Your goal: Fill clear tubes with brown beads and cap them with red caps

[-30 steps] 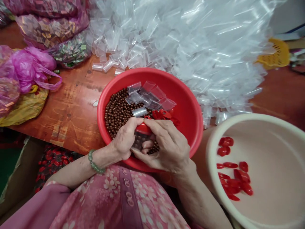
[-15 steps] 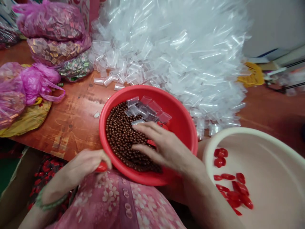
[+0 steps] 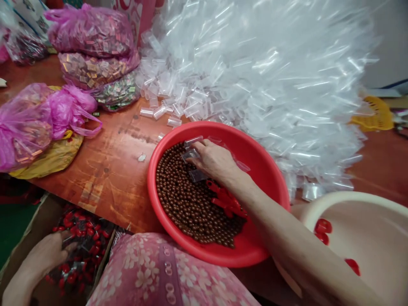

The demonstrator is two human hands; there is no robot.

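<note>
My right hand reaches into a red basin, its fingers closed around a clear plastic tube. More clear tubes lie beside and under it, including one on the brown beads. Several red plastic pieces rest on the beads below my wrist. At lower left, my left hand is open over a cardboard box, fingers stretched above many red-and-clear pieces. It looks slightly blurred, and I see nothing held in it.
A large heap of clear tubes covers the table behind the basin. A cream tub with red pieces stands at right. Pink bags of small pieces sit at left. A yellow basket lies at far right.
My left hand has moved from the basin's near edge down to the box; the red piece it held is no longer in it. My right hand has moved forward onto the clear tubes.
</note>
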